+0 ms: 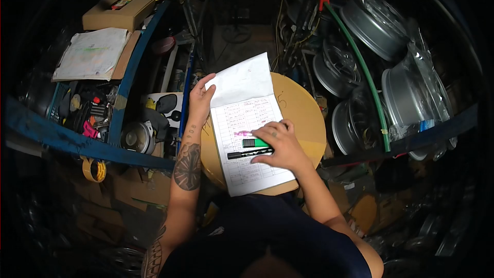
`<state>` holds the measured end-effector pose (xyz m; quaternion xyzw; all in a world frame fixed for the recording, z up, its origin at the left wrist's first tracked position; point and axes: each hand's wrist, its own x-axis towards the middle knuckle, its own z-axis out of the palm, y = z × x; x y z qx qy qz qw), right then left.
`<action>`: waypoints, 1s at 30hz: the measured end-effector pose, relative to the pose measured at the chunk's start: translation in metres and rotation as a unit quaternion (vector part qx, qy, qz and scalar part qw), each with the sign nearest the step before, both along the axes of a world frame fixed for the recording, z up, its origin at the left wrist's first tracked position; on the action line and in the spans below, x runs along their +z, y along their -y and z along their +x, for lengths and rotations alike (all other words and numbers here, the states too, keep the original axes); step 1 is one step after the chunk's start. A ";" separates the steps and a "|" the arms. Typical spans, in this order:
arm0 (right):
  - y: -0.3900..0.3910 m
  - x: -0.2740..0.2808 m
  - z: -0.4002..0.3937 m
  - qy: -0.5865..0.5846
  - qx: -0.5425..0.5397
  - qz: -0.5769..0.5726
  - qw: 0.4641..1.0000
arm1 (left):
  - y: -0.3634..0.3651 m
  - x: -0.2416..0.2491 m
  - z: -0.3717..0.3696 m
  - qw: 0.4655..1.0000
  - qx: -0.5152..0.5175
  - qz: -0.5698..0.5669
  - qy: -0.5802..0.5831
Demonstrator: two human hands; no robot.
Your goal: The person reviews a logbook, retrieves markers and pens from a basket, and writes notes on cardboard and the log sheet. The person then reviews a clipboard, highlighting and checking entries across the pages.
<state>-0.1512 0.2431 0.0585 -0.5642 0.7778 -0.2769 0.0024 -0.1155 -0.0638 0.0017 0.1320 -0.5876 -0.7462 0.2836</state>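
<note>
An open notepad (pixel 250 180) with handwritten rows lies on a round cardboard disc (pixel 303 104), its top white page (pixel 242 81) folded up. My left hand (pixel 201 94) grips the left edge of that raised page, thumb in front. Across the written sheet, a green highlighter (pixel 251 143) with a dark cap and a black marker (pixel 240 154) lie side by side. Over their right ends is my right hand (pixel 280 145), with its fingers above the green one and its thumb below the black one, closed around both. A pink scribble (pixel 243 133) shows just above the highlighter.
At left, a blue metal shelf (pixel 135 154) carries a cardboard box (pixel 119 12), a worn paper sheet (pixel 92 54) and mixed tools. A yellow tape roll (pixel 94 170) hangs from its rail. Silver wheel rims (pixel 371 25) in plastic stand at right behind a green pole (pixel 366 72).
</note>
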 end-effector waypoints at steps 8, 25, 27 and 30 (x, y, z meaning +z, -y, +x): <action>-0.004 0.015 0.030 0.023 0.015 0.144 0.989 | 0.001 -0.003 0.001 1.000 0.025 -0.017 0.000; -0.061 -0.038 -0.018 0.475 -0.310 -0.253 0.784 | -0.003 0.007 0.005 1.000 0.005 -0.015 -0.020; -0.063 -0.039 -0.023 0.474 -0.284 -0.278 0.786 | -0.002 0.006 0.007 1.000 -0.003 -0.023 -0.001; -0.060 -0.043 -0.025 0.484 -0.267 -0.285 0.783 | -0.003 0.008 0.006 1.000 0.009 -0.020 0.004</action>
